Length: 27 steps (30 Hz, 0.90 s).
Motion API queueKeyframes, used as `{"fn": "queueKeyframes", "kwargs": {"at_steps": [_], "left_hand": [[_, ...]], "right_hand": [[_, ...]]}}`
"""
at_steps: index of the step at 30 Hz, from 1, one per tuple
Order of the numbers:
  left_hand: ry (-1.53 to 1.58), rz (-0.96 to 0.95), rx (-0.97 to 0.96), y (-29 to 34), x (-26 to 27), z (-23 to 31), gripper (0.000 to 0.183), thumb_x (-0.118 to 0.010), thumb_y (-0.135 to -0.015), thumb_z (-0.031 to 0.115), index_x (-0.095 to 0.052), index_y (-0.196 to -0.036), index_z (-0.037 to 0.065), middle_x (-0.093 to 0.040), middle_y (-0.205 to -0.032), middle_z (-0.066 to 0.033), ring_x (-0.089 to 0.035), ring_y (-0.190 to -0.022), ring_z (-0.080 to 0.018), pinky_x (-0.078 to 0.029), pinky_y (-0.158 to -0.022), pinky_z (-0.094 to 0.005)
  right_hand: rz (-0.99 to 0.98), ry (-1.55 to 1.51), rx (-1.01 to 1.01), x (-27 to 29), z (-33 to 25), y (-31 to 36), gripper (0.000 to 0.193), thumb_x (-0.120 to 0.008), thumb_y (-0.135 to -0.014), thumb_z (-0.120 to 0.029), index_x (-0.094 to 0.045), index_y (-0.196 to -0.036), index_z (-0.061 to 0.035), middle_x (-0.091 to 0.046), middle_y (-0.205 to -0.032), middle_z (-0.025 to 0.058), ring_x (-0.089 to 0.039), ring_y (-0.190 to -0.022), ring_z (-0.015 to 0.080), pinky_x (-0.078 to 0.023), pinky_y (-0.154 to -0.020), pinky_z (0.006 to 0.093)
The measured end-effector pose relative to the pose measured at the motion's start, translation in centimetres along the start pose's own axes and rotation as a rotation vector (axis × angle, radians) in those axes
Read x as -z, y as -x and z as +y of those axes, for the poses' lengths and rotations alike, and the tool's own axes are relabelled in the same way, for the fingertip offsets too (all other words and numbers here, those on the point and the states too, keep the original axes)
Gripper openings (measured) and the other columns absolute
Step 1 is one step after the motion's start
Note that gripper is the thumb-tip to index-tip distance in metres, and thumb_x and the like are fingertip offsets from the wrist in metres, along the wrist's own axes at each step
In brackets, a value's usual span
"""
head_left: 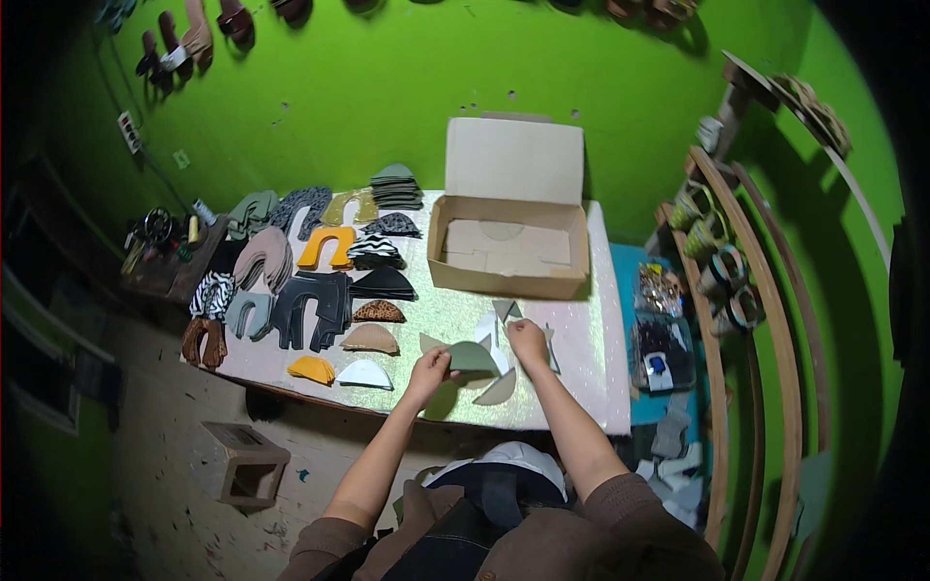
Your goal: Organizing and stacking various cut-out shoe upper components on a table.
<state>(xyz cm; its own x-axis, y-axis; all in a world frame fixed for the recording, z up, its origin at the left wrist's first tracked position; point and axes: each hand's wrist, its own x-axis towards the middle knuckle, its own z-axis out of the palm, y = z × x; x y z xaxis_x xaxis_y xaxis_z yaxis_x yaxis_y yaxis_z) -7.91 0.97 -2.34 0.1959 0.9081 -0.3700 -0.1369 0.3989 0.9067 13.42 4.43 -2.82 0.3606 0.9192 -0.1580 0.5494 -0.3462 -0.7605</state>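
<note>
My left hand (429,372) is closed on the edge of a dark green half-moon piece (472,358), its curved side up, held over the front of the table. To its right, my right hand (528,341) is curled closed above several loose cut pieces. Whatever its fingers pinch is hidden. A small grey-green scrap (506,308) shows just beyond its fingertips. Under and between the hands lie a white piece (487,334) and a pale half-moon piece (496,388). An opened cardboard box (508,283) stands beyond the hands, with one pale half-moon piece inside.
Stacks of half-moon pieces, such as black (384,285), beige (370,339) and yellow (311,369), line the table's middle left. Arch-shaped pieces (263,261) are piled farther left. Plastic containers (662,355) sit at the right, beside a wooden shoe rack (715,387). A stool (242,465) stands on the floor.
</note>
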Motion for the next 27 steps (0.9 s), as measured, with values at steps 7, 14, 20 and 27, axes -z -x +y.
{"fn": "queueKeyframes", "kwargs": {"at_steps": [7,14,20,27], "left_hand": [[0.024,0.051,0.088,0.2,-0.4,-1.2,0.029,-0.043,-0.097,0.014,-0.050,-0.118,-0.004,-0.057,-0.106,-0.0111,-0.060,-0.090,-0.0170,-0.054,-0.078,-0.0260],[0.113,0.080,0.204,0.0,0.0,-0.7,0.028,-0.041,-0.097,0.012,-0.052,-0.118,-0.003,-0.059,-0.103,-0.0115,-0.061,-0.085,-0.0169,-0.055,-0.077,-0.0269],[0.241,0.014,0.263,-2.0,0.5,-0.5,0.028,-0.040,-0.097,0.014,-0.051,-0.116,-0.004,-0.059,-0.103,-0.0140,-0.063,-0.090,-0.0209,-0.055,-0.080,-0.0287],[0.272,-0.149,0.341,-4.4,1.7,1.5,0.025,-0.042,-0.096,0.015,-0.052,-0.110,-0.004,-0.060,-0.103,-0.0150,-0.063,-0.090,-0.0231,-0.053,-0.083,-0.0302]], "right_hand": [[0.028,0.157,-0.032,-1.8,0.1,-4.0,0.037,-0.061,-0.079,-0.039,-0.068,-0.090,-0.0045,-0.068,-0.089,0.0156,-0.065,-0.085,0.0321,-0.050,-0.075,0.0398],[0.098,-0.092,0.189,-2.4,-0.7,-2.6,0.022,-0.063,-0.079,-0.020,-0.062,-0.094,-0.0028,-0.065,-0.077,0.0113,-0.063,-0.070,0.0271,-0.049,-0.065,0.0373],[-0.115,0.058,0.766,0.2,-3.3,1.7,0.026,-0.058,-0.080,-0.010,-0.058,-0.106,-0.0037,-0.056,-0.080,0.0095,-0.055,-0.078,0.0269,-0.044,-0.072,0.0368],[-0.184,0.451,1.038,0.1,-3.6,3.7,0.024,-0.057,-0.074,-0.011,-0.062,-0.097,-0.0129,-0.053,-0.086,0.0063,-0.052,-0.085,0.0238,-0.042,-0.074,0.0355]]}}
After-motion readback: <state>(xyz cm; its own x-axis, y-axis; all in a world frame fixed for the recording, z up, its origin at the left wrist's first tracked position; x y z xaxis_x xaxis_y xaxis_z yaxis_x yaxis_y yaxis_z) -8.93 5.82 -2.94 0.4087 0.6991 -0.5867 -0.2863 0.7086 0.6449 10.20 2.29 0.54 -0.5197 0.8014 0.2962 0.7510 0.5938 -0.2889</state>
